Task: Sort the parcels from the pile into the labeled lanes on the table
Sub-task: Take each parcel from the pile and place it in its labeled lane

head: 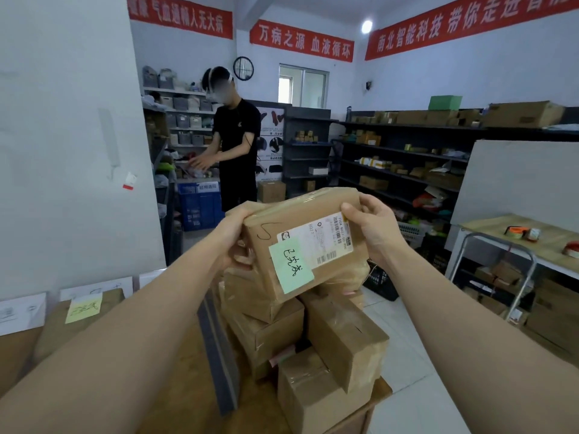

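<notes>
I hold a taped brown cardboard parcel (300, 220) up in front of me, tilted, above the pile. It carries a white shipping label and a green sticky note (289, 267) with handwriting. My left hand (233, 233) grips its left end and my right hand (372, 227) grips its right end. Below it lies the pile of brown parcels (332, 346) on the wooden table (175, 371). A grey strip (217, 355) runs across the table left of the pile. At the left, white lane labels (22, 311) stand behind a parcel with a yellow sticky note (84, 306).
A person in black (235, 151) works at shelves at the back left, beside a blue crate (199, 203). Dark shelving with boxes (404, 158) lines the right wall. A second table (529, 236) with tape rolls stands at the right, boxes beneath it.
</notes>
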Motion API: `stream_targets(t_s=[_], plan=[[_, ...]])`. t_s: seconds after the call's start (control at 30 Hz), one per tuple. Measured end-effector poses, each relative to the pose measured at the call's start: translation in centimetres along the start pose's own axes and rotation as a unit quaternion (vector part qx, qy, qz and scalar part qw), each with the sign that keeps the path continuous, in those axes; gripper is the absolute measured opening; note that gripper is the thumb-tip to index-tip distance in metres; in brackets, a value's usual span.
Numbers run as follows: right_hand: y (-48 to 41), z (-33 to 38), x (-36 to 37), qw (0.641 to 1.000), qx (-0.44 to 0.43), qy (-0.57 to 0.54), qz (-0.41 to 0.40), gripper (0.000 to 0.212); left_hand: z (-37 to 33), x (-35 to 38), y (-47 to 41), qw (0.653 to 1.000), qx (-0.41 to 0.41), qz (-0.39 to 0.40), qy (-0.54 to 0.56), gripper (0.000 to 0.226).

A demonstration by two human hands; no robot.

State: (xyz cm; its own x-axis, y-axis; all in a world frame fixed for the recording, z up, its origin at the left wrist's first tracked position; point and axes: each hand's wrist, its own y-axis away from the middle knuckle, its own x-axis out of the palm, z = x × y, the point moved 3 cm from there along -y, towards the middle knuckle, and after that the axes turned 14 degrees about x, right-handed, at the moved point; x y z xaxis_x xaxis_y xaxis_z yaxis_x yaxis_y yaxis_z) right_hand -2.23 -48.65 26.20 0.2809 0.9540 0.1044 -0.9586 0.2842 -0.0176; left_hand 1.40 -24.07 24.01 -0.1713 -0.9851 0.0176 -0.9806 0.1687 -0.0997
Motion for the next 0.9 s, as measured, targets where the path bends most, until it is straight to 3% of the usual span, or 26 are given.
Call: stream_targets(t_s=[0.07, 0.13, 0.33, 0.47, 0.63, 0.73, 0.83, 0.9], plan=[[0.1, 0.2, 1.1, 1.000, -0.009, 0.020, -0.013, 0.044, 0.3, -0.7, 0.2, 0.998, 0.038, -0.048, 0.012, 0.016], [0.1, 0.3, 2.2, 0.999, -0.016, 0.031, -0.021, 0.053, 0.3, -1.3, 0.7, 0.994, 0.073, -0.076, 0.014, 0.026], [0.0, -0.1, 6.2, 0.993, -0.057, 0.104, -0.026, 0.054, -0.4, -4.4, 3.4, 0.994, 0.058, 0.065, -0.067, 0.075], [0.6, -0.2, 10.2, 0.978, -0.098, 0.183, -0.002, 0.050, 0.2, -7.1, 5.7, 0.986, 0.043, 0.094, -0.133, 0.064], [2.8, -0.5, 15.9, 0.944, -0.155, 0.290, -0.008, 0.051, 1.6, -10.5, 9.3, 0.996, 0.058, -0.004, -0.071, 0.042], [4.3, -2.3, 18.6, 0.940, -0.129, 0.316, -0.021, 0.060, 2.4, -13.1, 11.2, 0.993, 0.076, -0.080, -0.030, 0.031], [5.3, -5.5, 21.4, 0.971, -0.046, 0.226, 0.057, 0.073, 2.9, -16.1, 13.0, 0.987, 0.071, -0.147, 0.005, 0.028], [6.0, -7.5, 23.8, 0.977, 0.004, 0.171, 0.125, 0.067, 3.4, -18.0, 14.0, 0.981, 0.069, -0.182, 0.020, 0.029]])
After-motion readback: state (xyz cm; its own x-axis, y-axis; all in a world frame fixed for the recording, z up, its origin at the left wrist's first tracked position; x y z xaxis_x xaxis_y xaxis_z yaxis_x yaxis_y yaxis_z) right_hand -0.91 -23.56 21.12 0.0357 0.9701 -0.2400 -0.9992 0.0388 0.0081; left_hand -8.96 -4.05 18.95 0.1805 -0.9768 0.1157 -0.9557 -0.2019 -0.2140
